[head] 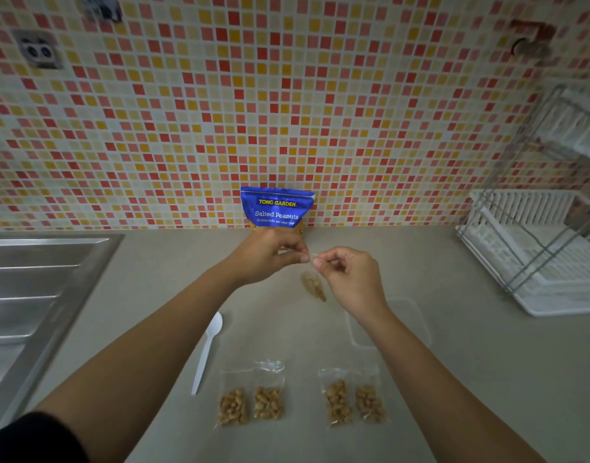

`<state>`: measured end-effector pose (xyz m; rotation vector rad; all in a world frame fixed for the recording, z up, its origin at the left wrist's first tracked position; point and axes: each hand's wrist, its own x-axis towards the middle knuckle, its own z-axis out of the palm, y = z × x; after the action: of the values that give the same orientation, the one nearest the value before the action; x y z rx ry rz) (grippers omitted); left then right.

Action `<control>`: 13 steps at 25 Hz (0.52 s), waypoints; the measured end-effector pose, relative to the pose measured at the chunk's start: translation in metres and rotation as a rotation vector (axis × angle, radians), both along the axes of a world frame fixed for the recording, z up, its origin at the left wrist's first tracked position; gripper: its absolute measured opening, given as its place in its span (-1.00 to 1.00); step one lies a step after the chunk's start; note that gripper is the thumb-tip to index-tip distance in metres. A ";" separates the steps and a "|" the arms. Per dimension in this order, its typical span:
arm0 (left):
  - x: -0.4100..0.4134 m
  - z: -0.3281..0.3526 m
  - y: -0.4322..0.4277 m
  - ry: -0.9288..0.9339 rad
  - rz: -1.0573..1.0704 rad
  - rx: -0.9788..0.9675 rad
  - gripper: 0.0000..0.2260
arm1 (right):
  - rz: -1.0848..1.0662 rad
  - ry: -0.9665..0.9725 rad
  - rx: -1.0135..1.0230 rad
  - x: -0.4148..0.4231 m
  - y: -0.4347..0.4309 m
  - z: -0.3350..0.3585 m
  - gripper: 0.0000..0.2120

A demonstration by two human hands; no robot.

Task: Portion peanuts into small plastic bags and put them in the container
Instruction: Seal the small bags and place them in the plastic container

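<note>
A small clear plastic bag (313, 286) with peanuts in its bottom hangs above the counter. My left hand (270, 253) and my right hand (348, 277) each pinch its top edge from either side. Behind them a blue Salted Peanuts pouch (277, 207) stands against the tiled wall. Several filled small bags lie in a row near the front edge, among them one bag (233, 406) at the left and another bag (370, 403) at the right. A clear plastic container (417, 324) sits on the counter, partly hidden by my right forearm.
A white plastic spoon (206, 352) lies left of the filled bags. A steel sink drainboard (36, 295) takes up the left side. A white dish rack with a wire frame (537, 255) stands at the right. The beige counter (153, 295) runs between them.
</note>
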<state>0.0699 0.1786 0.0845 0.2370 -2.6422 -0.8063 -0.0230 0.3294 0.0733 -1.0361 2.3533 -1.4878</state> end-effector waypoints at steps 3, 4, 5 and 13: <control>0.002 -0.006 -0.005 0.006 0.006 -0.001 -0.86 | -0.012 -0.057 -0.003 0.003 0.001 -0.004 -0.94; 0.003 -0.008 -0.007 0.005 0.010 0.002 -0.87 | -0.012 -0.076 -0.003 0.004 0.001 -0.005 -0.94; 0.004 -0.011 -0.008 0.004 0.016 0.004 -0.87 | -0.011 -0.093 -0.003 0.005 0.001 -0.006 -0.94; 0.024 -0.043 0.024 -0.035 0.078 0.781 -0.86 | 0.061 -0.456 -0.098 0.003 0.004 -0.015 -0.89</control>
<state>0.0934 0.2029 0.0413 0.5451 -2.1956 -1.7764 -0.0197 0.3337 0.0584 -0.6860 1.9340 -1.6242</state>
